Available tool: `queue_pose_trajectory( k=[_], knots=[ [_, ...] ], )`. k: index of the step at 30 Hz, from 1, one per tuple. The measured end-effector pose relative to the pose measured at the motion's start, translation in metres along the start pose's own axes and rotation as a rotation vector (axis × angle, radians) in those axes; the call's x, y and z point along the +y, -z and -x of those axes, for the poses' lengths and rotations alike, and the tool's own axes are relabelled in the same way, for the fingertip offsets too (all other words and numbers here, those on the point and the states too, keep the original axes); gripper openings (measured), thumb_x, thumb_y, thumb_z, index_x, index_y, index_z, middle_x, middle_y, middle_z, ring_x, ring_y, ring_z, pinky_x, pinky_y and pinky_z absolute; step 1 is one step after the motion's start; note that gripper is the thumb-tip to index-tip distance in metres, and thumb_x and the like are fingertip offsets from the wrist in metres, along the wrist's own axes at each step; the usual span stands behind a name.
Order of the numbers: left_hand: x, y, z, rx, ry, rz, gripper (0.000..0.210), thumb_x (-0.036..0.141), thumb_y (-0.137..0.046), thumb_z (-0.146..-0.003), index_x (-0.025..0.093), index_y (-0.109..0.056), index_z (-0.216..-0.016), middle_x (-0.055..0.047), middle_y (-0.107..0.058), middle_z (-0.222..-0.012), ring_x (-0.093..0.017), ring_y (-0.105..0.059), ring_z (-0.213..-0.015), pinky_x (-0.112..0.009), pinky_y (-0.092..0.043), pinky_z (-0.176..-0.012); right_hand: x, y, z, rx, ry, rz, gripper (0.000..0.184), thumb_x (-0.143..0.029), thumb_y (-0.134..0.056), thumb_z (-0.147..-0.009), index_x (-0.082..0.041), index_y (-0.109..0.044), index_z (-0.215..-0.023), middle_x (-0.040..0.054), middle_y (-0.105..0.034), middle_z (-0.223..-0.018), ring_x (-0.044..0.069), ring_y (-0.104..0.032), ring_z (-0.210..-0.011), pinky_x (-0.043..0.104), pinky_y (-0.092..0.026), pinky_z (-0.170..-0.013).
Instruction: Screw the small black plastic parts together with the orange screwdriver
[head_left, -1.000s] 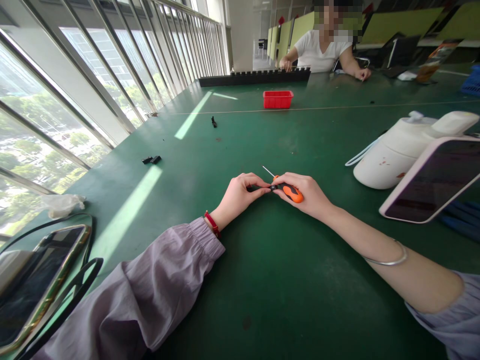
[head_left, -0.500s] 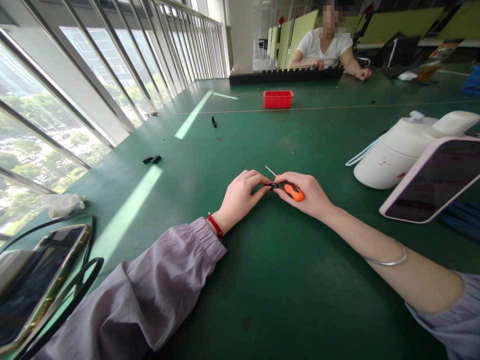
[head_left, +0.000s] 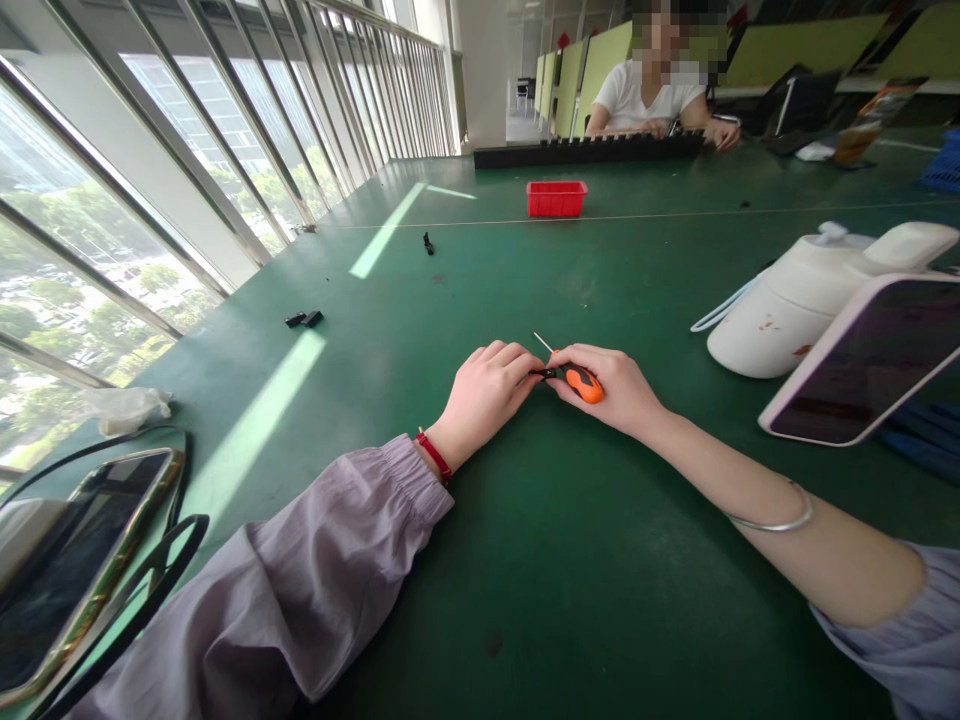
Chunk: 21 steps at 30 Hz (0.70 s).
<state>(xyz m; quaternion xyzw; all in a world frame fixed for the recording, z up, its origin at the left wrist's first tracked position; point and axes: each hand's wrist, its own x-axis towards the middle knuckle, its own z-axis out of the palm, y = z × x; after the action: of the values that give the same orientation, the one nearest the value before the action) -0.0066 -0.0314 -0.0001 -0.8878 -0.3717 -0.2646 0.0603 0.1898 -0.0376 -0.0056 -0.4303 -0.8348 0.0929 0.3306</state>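
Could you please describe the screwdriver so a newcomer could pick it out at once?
On the green table, find the right hand. It holds the screwdriver, thin shaft pointing forward; its orange-and-black handle sets it apart from the small black part at the left hand.

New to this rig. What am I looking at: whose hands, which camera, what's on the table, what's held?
There is no robot: these are a person's two bare hands, seen from a camera worn on their head, facing forward and down. The right hand holds an orange-and-black screwdriver. The left hand pinches a small black part against the right fingertips; its details are too small to tell. On the green table are loose black pieces, a red bin, a white bottle and a long black strip. Another person sits across.
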Motion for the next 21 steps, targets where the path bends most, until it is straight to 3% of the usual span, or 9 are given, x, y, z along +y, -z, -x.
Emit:
queue_pose_trajectory(
  k=[9,21],
  knots=[
    [0.0015,-0.0003,0.0008,-0.056,0.010,-0.029,0.016,0.028,-0.050,-0.091,0.019,-0.063,-0.091,-0.002,-0.065,-0.091,-0.017,-0.055,-0.084,-0.030,-0.040,-0.072,-0.0011,0.0005,-0.0003,-0.021,0.017,0.011,0.014,-0.027,-0.055,-0.084,-0.019,-0.064,-0.091,0.0038,-0.066,-0.086,0.017,-0.062,-0.075,0.028,-0.046,-0.068],
    [-0.0004,-0.0010,-0.0001,-0.055,0.203,0.294,0.007,0.023,-0.059,-0.079,0.020,-0.063,-0.084,0.000,-0.065,-0.086,-0.016,-0.058,-0.085,-0.029,-0.046,-0.077,-0.0024,0.0000,0.0000,-0.017,0.036,-0.018,0.012,-0.026,-0.056,-0.085,-0.019,-0.063,-0.091,0.0032,-0.066,-0.086,0.016,-0.062,-0.076,0.027,-0.047,-0.070]
  ],
)
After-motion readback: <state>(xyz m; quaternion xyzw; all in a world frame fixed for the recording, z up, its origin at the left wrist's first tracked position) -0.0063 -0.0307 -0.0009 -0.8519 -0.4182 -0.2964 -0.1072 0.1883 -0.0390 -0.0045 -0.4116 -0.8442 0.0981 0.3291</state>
